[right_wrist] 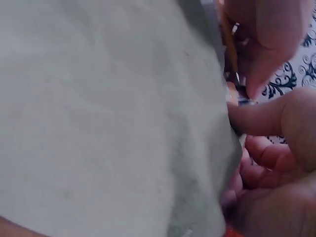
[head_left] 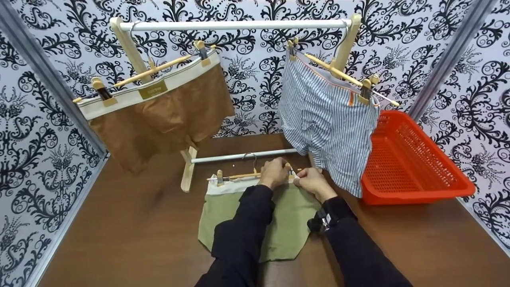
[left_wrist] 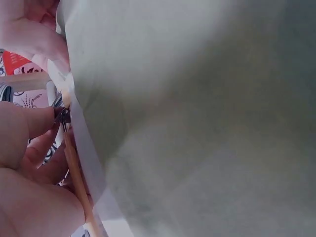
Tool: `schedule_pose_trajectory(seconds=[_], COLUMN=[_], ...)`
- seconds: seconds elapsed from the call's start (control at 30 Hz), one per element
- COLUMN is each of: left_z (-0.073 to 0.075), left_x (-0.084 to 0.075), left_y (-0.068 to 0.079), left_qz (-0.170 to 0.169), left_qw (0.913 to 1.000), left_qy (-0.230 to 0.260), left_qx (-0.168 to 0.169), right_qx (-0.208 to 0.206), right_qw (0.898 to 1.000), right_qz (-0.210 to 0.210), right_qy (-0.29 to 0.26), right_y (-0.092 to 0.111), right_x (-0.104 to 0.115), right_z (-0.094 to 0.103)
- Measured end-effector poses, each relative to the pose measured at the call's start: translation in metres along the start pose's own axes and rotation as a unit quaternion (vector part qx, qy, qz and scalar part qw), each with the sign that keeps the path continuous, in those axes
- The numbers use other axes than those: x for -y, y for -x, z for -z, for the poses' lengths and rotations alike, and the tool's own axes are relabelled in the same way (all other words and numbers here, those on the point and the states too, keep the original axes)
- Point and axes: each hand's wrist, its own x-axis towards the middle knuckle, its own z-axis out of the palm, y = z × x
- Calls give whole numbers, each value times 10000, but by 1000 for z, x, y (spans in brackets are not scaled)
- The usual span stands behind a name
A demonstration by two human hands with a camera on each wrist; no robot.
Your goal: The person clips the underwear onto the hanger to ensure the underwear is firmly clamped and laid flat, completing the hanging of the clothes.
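Olive-green shorts (head_left: 289,223) with a white waistband lie on the brown table, their waistband along a wooden clip hanger (head_left: 241,175). The hanger's left clip (head_left: 220,177) grips the waistband. At the right end my left hand (head_left: 274,173) pinches the other clip (head_left: 288,166); in the left wrist view its thumb and fingers close on the clip's dark metal part (left_wrist: 64,115). Beside it my right hand (head_left: 314,182) pinches the waistband's right corner, thumb over the cloth in the right wrist view. The clip's mouth is partly hidden by fingers and fabric.
A rack with a white bar (head_left: 239,25) stands behind. Brown shorts (head_left: 171,115) hang at its left, striped shorts (head_left: 324,119) at its right, close to my right hand. A red plastic basket (head_left: 418,194) sits at the right. Patterned walls enclose the table (head_left: 131,231).
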Motion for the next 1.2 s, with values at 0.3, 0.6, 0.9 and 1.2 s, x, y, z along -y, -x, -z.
schedule_pose_trajectory(seconds=[0.3, 0.6, 0.9, 1.2], left_z=[4, 9, 10, 8], left_x=[0, -2, 4, 3], left_y=[-2, -3, -6, -6], left_qz=[212, 21, -74, -294], left_qw=[9995, 9961, 9886, 9810], left_qy=[231, 875, 1493, 1909], left_qx=[-85, -118, 156, 207], right_qx=[467, 434, 502, 763], right_qw=[9809, 9631, 9498, 9445], right_qz=[-568, -802, -993, -951], right_qy=[-1801, -2531, -2923, -3049], right_y=[-10, -12, -11, -9], right_x=[2, -3, -9, -8], right_z=[-3, -3, 3, 6])
